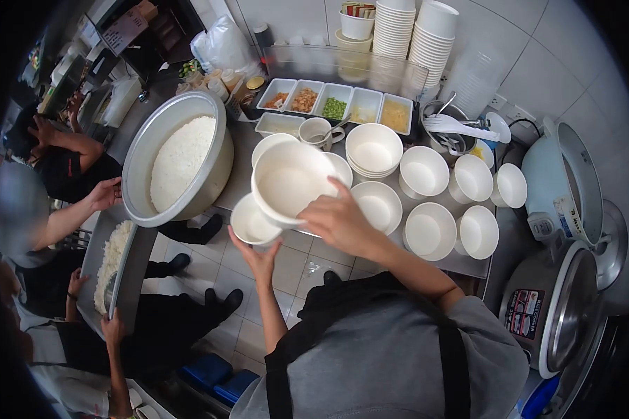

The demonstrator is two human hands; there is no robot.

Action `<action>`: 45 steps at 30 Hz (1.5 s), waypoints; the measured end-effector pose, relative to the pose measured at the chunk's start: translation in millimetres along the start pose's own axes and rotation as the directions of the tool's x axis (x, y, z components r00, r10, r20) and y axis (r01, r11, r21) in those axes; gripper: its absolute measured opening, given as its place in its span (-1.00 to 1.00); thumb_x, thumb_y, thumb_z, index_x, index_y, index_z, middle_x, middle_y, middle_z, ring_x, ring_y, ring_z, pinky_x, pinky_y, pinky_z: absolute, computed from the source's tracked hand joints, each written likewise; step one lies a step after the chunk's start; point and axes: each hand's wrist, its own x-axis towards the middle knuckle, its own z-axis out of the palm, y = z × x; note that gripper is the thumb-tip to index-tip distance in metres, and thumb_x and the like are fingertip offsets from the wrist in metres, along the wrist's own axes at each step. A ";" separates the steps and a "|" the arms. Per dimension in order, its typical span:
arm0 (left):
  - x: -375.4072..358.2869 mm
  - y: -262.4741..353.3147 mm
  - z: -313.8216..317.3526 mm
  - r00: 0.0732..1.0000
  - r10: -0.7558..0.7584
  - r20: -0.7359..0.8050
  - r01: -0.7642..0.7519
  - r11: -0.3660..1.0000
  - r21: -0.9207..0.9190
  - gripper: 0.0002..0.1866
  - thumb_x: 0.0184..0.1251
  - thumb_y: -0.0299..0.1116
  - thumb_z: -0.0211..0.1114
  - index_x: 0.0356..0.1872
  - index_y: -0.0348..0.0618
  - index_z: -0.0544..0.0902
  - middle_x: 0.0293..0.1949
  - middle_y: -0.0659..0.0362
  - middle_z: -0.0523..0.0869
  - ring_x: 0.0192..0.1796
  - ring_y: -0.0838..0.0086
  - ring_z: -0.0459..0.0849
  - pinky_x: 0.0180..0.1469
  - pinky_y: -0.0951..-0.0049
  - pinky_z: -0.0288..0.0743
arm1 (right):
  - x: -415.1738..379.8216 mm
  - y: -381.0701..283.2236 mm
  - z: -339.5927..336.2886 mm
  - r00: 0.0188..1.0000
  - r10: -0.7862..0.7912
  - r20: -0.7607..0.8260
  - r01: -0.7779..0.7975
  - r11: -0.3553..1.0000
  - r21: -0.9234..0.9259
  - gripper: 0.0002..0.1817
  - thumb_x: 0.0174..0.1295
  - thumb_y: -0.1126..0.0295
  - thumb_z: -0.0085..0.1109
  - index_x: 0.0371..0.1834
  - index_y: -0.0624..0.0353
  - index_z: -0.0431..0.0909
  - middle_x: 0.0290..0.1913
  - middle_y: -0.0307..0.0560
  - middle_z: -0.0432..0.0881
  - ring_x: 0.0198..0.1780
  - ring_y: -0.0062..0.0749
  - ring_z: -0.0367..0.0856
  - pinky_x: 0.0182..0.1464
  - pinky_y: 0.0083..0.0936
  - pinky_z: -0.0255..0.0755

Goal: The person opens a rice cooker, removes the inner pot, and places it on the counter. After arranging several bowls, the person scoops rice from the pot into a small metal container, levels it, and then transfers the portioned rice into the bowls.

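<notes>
Holding, left: your left hand (260,262) is part-open, thumb and fingers spread beneath the small bowl (253,222); a wide cradle like this suits a light, smooth cup, with no squeeze on the wall.
Holding, right: your right hand (341,218) is part-closed on the right side of the large bowl (286,178), fingertips at the rim; pinch only the lip, since fingers reaching inside may soil the food surface.
Bowl pair: white, open sides toward you, large one overlapping the small in view, near the left part of the bowl group; whether the walls touch cannot be told. Move one and steady the other, so neither rim catches.
Stacked bowls (374,150): far side of the counter (242,169), nested; lift clear of them, as a brushed lip could tip the pile.
Single bowl (376,207): just right of your right hand; watch the wrist and forearm beside it.
Mug (313,131): far side, spoon leaning out; a handle easily snagged by a sleeve or bowl.
Rice pot (220,166): left, broad and high-rimmed; leave a margin around its wall.
Co-worker's hand (105,194): left of the pot; short, inward moves avoid a bump.
</notes>
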 end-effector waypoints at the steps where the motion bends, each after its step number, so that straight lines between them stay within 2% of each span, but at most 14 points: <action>1: 8.4 -12.1 0.9 0.999 0.008 -0.052 -0.006 0.999 0.040 0.29 -0.32 -0.36 0.61 0.40 -0.25 -0.21 0.33 -0.16 0.09 0.34 0.13 0.20 0.37 0.19 0.09 | -0.7 2.3 -8.9 1.000 0.017 -0.014 -0.017 1.000 -0.002 -0.89 0.06 0.37 0.23 -0.32 0.02 0.60 -0.42 -0.30 0.58 -0.24 -0.44 0.56 0.33 -0.05 -0.01; 6: 33.9 -39.6 8.1 0.982 0.110 -0.153 -0.093 0.989 0.116 0.29 -0.30 -0.37 0.60 0.39 -0.28 -0.24 0.34 -0.19 0.04 0.37 0.08 0.15 0.39 0.15 0.02 | -23.1 1.2 1.9 0.992 -0.114 0.061 0.116 0.993 -0.036 -0.92 0.01 0.39 0.23 -0.41 0.00 0.56 -0.48 -0.33 0.50 -0.29 -0.52 0.52 0.33 -0.02 0.01; 10: 41.8 -46.9 5.8 0.985 0.073 -0.154 -0.077 0.997 -0.021 0.25 -0.25 -0.36 0.58 0.39 -0.27 -0.21 0.35 -0.19 0.01 0.39 0.08 0.10 0.39 0.15 -0.01 | -39.6 13.1 60.5 0.952 -0.267 0.148 0.289 0.945 -0.156 -0.92 -0.04 0.43 0.18 -0.54 0.00 0.47 -0.54 -0.35 0.38 -0.32 -0.54 0.46 0.34 0.03 0.03; 13: 50.8 -57.4 -1.5 0.977 0.153 -0.148 -0.121 0.971 0.207 0.21 -0.24 -0.37 0.56 0.39 -0.26 -0.17 0.36 -0.17 0.00 0.40 0.10 0.06 0.40 0.15 -0.07 | -28.5 33.4 91.6 0.948 -0.298 0.113 0.316 0.927 -0.203 -0.93 -0.03 0.44 0.13 -0.56 0.02 0.43 -0.45 -0.29 0.37 -0.24 -0.45 0.44 0.33 0.12 0.03; 15: 60.2 -67.1 -4.3 0.967 0.205 -0.149 -0.183 0.972 0.148 0.18 -0.23 -0.40 0.55 0.39 -0.27 -0.14 0.37 -0.16 -0.01 0.41 0.10 0.04 0.41 0.15 -0.09 | -22.1 48.8 108.7 0.945 -0.293 0.144 0.321 0.912 -0.256 -0.93 -0.01 0.36 0.16 -0.51 0.03 0.46 -0.34 -0.19 0.39 -0.14 -0.36 0.43 0.29 0.16 0.04; 20: 76.9 -76.3 0.3 0.969 0.219 -0.117 -0.196 0.964 0.178 0.11 -0.14 -0.45 0.48 0.39 -0.28 -0.14 0.39 -0.15 -0.05 0.43 0.10 0.00 0.42 0.17 -0.15 | -23.4 67.3 115.6 0.945 -0.318 0.077 0.326 0.935 -0.140 -0.78 0.00 0.15 0.21 -0.46 0.01 0.48 -0.30 -0.14 0.41 -0.09 -0.30 0.41 0.23 0.13 0.04; 24: 72.2 -79.5 -1.5 0.961 0.262 -0.084 -0.241 0.949 0.204 0.13 -0.04 -0.33 0.47 0.40 -0.27 -0.22 0.41 -0.14 -0.10 0.44 0.11 -0.01 0.42 0.11 -0.18 | -21.8 66.5 115.5 0.925 -0.365 0.108 0.378 0.911 -0.165 -0.85 -0.09 0.27 0.24 -0.53 0.00 0.47 -0.33 -0.20 0.40 -0.12 -0.32 0.41 0.28 0.23 -0.05; 30: 74.0 -77.8 6.3 0.968 0.221 -0.118 -0.198 0.963 0.183 0.17 0.01 -0.23 0.45 0.41 -0.22 -0.32 0.40 -0.21 -0.14 0.43 0.07 -0.01 0.42 0.09 -0.15 | -11.8 61.4 117.5 0.932 -0.340 -0.126 0.324 0.937 -0.133 -0.89 -0.08 0.37 0.23 -0.53 0.03 0.47 -0.39 -0.27 0.37 -0.14 -0.38 0.40 0.31 0.21 -0.09; 36: 76.2 -79.2 6.4 0.971 0.185 -0.153 -0.168 0.978 0.121 0.19 0.03 -0.20 0.44 0.40 -0.20 -0.38 0.38 -0.27 -0.14 0.41 0.04 0.01 0.41 0.08 -0.10 | -2.6 59.3 100.4 0.942 -0.119 -0.313 0.176 0.971 0.160 -0.92 0.06 0.44 0.15 -0.36 0.04 0.58 -0.30 -0.29 0.49 -0.06 -0.42 0.42 0.36 0.14 -0.23; 39: 74.1 -75.7 12.7 0.964 0.180 -0.193 -0.154 0.978 0.143 0.18 0.04 -0.22 0.43 0.40 -0.20 -0.39 0.37 -0.26 -0.11 0.41 0.05 0.02 0.40 0.06 -0.08 | -12.2 50.4 40.7 0.906 -0.064 -0.418 0.105 0.992 0.077 -0.88 0.05 0.48 0.14 -0.32 0.07 0.59 -0.29 -0.29 0.54 -0.10 -0.38 0.47 0.37 0.11 -0.25; 41: 68.1 -75.6 15.0 0.954 0.191 -0.232 -0.148 0.970 0.192 0.17 0.05 -0.24 0.42 0.40 -0.19 -0.39 0.37 -0.25 -0.11 0.41 0.07 0.03 0.40 0.05 -0.08 | -33.8 51.8 -15.5 0.798 -0.046 -0.601 -0.067 0.984 -0.164 -0.86 0.04 0.50 0.12 -0.32 0.04 0.57 -0.34 -0.28 0.52 -0.12 -0.37 0.49 0.34 0.21 -0.34; 42: 64.8 -77.2 17.7 0.959 0.160 -0.235 -0.133 0.983 0.125 0.17 0.05 -0.23 0.42 0.40 -0.19 -0.39 0.37 -0.25 -0.10 0.40 0.06 0.03 0.40 0.05 -0.06 | -52.4 56.0 -45.5 0.738 0.066 -0.672 -0.185 0.977 -0.107 -0.81 -0.05 0.56 0.11 -0.35 0.07 0.58 -0.34 -0.24 0.54 -0.15 -0.35 0.50 0.33 0.24 -0.35; 43: 63.9 -82.3 18.6 0.962 0.129 -0.243 -0.118 0.991 0.060 0.17 0.05 -0.23 0.42 0.41 -0.18 -0.39 0.37 -0.24 -0.10 0.40 0.06 0.04 0.39 0.04 -0.05 | -77.2 65.7 -77.7 0.715 0.076 -0.695 -0.346 0.902 -0.257 -0.82 -0.02 0.57 0.11 -0.32 0.13 0.58 -0.36 -0.20 0.55 -0.24 -0.30 0.52 0.16 -0.01 0.01; 45: 63.4 -105.9 11.3 0.962 0.058 -0.265 -0.037 0.996 0.081 0.10 0.09 -0.30 0.35 0.41 -0.15 -0.37 0.37 -0.22 -0.07 0.40 0.05 0.07 0.36 0.05 0.05 | -134.1 82.7 -131.1 0.648 0.110 -0.753 -0.668 0.557 -0.494 -0.84 0.10 0.50 0.05 -0.26 0.12 0.57 -0.31 -0.20 0.56 -0.19 -0.35 0.49 0.21 -0.04 -0.05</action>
